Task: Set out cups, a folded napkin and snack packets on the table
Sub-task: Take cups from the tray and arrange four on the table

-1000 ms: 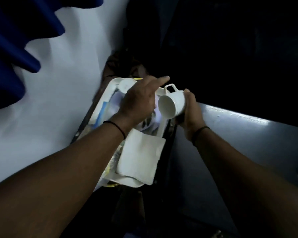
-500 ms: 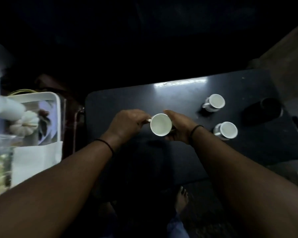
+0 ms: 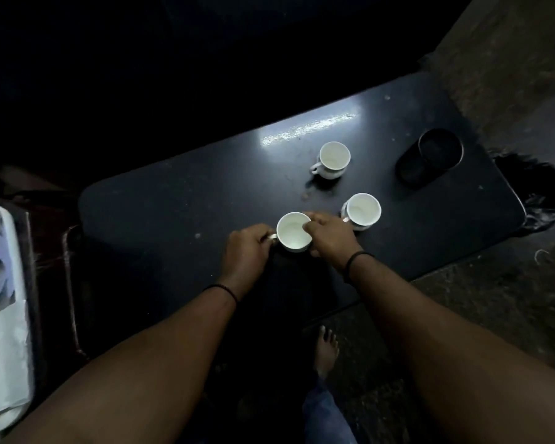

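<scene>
Three cups on surface (image 3: pixel 173 213): near cup (image 3: pixel 293 232) at front edge, between left hand (image 3: pixel 245 251) and right hand (image 3: pixel 330 237); second cup (image 3: pixel 362 209) just right; third cup (image 3: pixel 334 158) behind. Dish (image 3: pixel 430 161) far right. Tray (image 3: pixel 0 219) off surface, left; napkin (image 3: pixel 0 357) on tray.

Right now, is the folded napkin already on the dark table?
No: the dark table holds only three white cups and a dark container; the napkin lies on the tray at the left.

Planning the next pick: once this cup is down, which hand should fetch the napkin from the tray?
Left. The left hand is nearer the tray holding the napkin; the right hand is farther.
</scene>
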